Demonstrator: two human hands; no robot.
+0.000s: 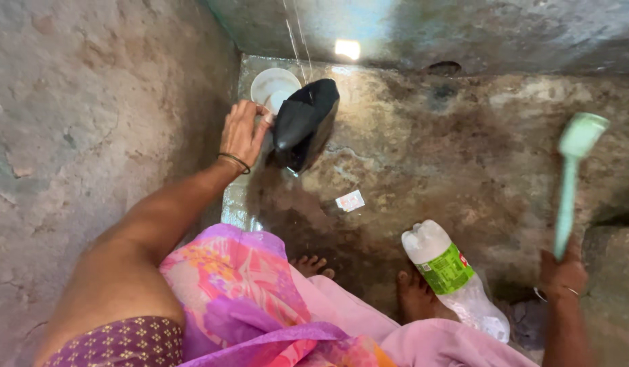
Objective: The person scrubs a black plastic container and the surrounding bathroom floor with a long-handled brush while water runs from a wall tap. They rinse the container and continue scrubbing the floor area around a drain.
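Observation:
My left hand (pixel 242 132) grips a black shoe (pixel 303 122) and holds it tilted above the wet stone floor (pixel 423 156) near the back corner. A thin stream of water (pixel 295 41) falls onto the shoe. My right hand (pixel 563 270) is raised at the far right and clutches the handle of a light green brush (pixel 572 173), whose head points up. My bare feet (pixel 313 265) show at the bottom, under pink cloth.
A white bowl (pixel 272 87) sits in the corner behind the shoe. A clear plastic bottle with a green label (pixel 450 275) lies by my right foot. A small paper scrap (pixel 350 201) lies on the floor. Rough walls (pixel 90 115) close in at left and back.

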